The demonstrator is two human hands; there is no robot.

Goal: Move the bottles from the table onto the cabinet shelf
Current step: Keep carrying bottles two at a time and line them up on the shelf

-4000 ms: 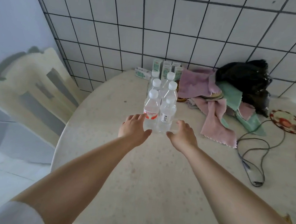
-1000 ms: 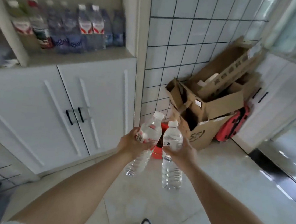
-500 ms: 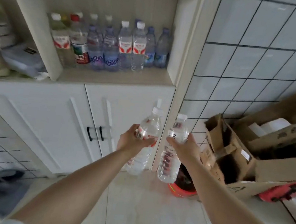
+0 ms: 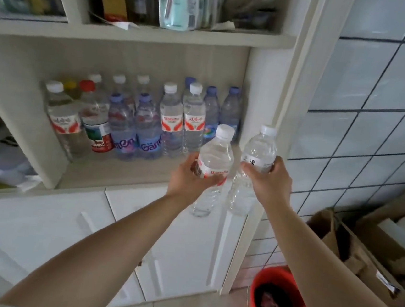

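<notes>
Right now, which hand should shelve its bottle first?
Left. The left hand holds its red-labelled bottle right before the shelf opening; the right hand sits by the cabinet post.

A home kitchen or pantry: white cabinet (image 4: 39, 223), tiled wall (image 4: 377, 96), shelf of bottled water (image 4: 135, 121).

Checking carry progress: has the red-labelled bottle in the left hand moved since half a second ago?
Yes. The red-labelled bottle has risen from cabinet-door height to the bottle shelf.

Two bare forearms, bare hands, white short sleeve edge at lower left
</notes>
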